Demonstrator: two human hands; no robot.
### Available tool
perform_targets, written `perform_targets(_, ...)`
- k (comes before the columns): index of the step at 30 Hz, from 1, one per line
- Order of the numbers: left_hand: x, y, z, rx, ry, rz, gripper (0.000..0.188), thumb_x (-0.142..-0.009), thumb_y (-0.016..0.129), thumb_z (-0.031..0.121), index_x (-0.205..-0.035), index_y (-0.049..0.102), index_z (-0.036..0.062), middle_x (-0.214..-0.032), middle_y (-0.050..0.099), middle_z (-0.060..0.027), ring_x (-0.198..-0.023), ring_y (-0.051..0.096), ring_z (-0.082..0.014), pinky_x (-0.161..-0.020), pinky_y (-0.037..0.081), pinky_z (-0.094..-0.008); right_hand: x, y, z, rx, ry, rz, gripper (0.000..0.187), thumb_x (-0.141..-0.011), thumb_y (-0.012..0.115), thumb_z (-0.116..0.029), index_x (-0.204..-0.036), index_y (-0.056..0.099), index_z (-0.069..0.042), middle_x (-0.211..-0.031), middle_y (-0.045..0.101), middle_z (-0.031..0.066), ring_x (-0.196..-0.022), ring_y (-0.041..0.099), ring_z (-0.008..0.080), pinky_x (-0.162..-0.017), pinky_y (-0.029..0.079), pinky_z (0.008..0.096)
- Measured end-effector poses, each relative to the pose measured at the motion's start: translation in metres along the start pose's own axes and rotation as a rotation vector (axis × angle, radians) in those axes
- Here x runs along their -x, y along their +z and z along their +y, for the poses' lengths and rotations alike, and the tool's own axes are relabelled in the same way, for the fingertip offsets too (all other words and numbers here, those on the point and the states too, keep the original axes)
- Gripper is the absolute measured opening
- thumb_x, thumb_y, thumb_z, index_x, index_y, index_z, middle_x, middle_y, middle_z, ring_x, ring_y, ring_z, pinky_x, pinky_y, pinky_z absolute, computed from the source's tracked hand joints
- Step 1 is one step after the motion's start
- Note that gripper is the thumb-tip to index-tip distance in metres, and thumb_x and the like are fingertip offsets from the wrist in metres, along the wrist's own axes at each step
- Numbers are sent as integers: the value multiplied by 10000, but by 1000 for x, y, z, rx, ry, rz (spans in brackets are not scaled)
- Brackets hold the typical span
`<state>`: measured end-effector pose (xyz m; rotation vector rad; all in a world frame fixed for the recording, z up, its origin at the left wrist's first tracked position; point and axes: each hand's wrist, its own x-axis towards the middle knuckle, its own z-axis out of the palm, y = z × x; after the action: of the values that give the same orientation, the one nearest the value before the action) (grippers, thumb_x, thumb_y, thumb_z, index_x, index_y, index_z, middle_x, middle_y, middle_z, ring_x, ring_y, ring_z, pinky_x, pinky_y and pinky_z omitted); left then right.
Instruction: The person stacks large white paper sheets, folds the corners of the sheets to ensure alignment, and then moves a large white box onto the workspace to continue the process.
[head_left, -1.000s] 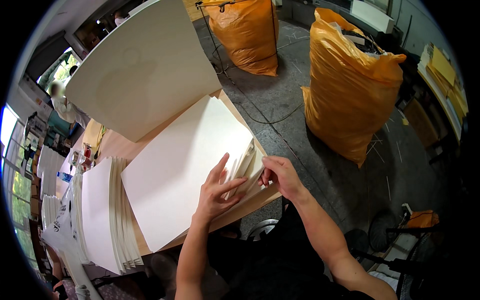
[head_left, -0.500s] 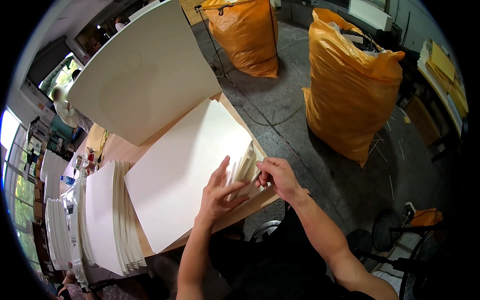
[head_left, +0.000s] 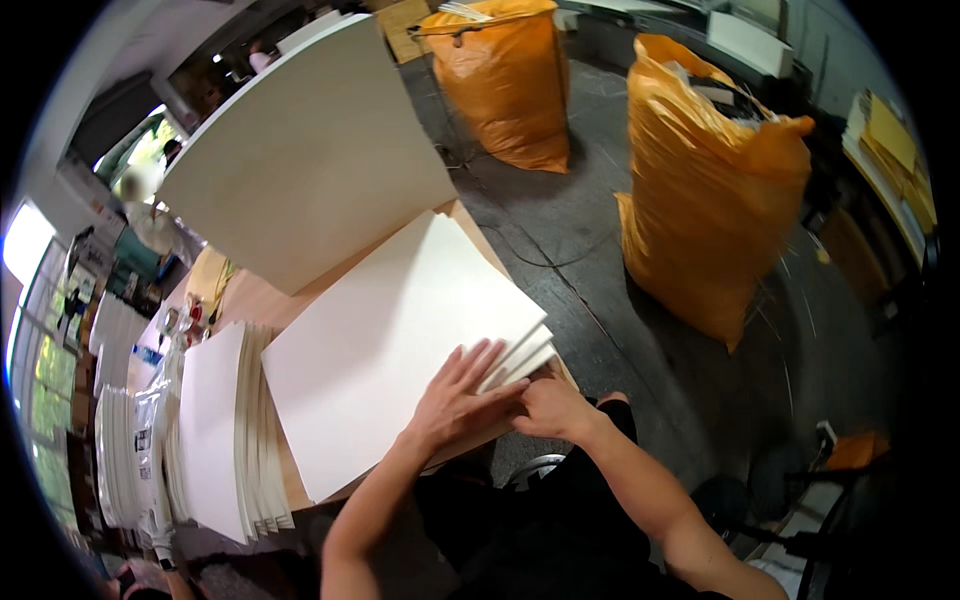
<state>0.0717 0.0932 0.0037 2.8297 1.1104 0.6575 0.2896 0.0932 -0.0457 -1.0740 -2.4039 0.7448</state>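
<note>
A stack of large white sheets (head_left: pixel 370 350) lies slantwise on the wooden table, its corner near me fanned into several layers. My left hand (head_left: pixel 460 400) rests on top beside that corner, fingers stretched out and thumb reaching toward the layered edge. Right against the edge, my right hand (head_left: pixel 555 405) is closed with its fingers curled at the lower layers; its fingertips are partly hidden by the sheets and the left hand. Behind the stack a big pale board (head_left: pixel 320 150) stands upright and slightly curved.
More stacks of white sheets (head_left: pixel 215 430) lean at the left, next to a clear plastic wrap (head_left: pixel 155 440). Two orange sacks (head_left: pixel 710 200) stand on the grey floor beyond the table (head_left: pixel 245 295). A person (head_left: pixel 150 215) is at the far left.
The bent-up layers at the corner have come down flatter. My left hand now lies flatter on the sheets, and my right hand has moved lower, close against it.
</note>
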Motion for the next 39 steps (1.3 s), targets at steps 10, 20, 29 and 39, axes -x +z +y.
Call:
perform_targets(10,130,-28,32,-573,-560,29,732,-826,710,221,-1517,469,213,-1589,399,-129,-1449,421,-287,-1182,244,-680,-8,-33,-41,-200,176,-86,627,-899,667,-524,-1282,659,-27,-1244,670,251,-1179,611,436,-1052,451,434)
perform_targets(20,229,-65,48,-655,-849,415,300,-690,724,109,-987,707,151,-958,680,7,-1139,660,-197,-1194,279,-647,1,20,6,247,-25,53,624,-790,778,-376,-1255,639,17,-1329,580,275,-1236,508,471,-1107,290,609)
perform_targets(29,187,-51,146,-253,-1056,273,558,-745,826,424,-1213,667,166,-1320,590,-98,-1391,473,-297,-1161,219,-719,0,26,14,293,-166,172,654,-844,712,-411,-1357,592,-24,-1410,546,260,-1351,423,501,-1158,168,651)
perform_targets(39,271,-30,82,1948,-1222,1081,525,-1004,628,295,-1417,488,2,-1342,609,-135,-1206,608,-254,-1029,487,-389,-8,17,11,105,10,21,564,-769,773,-292,-1234,645,0,-1206,650,290,-1153,559,510,-1035,423,532)
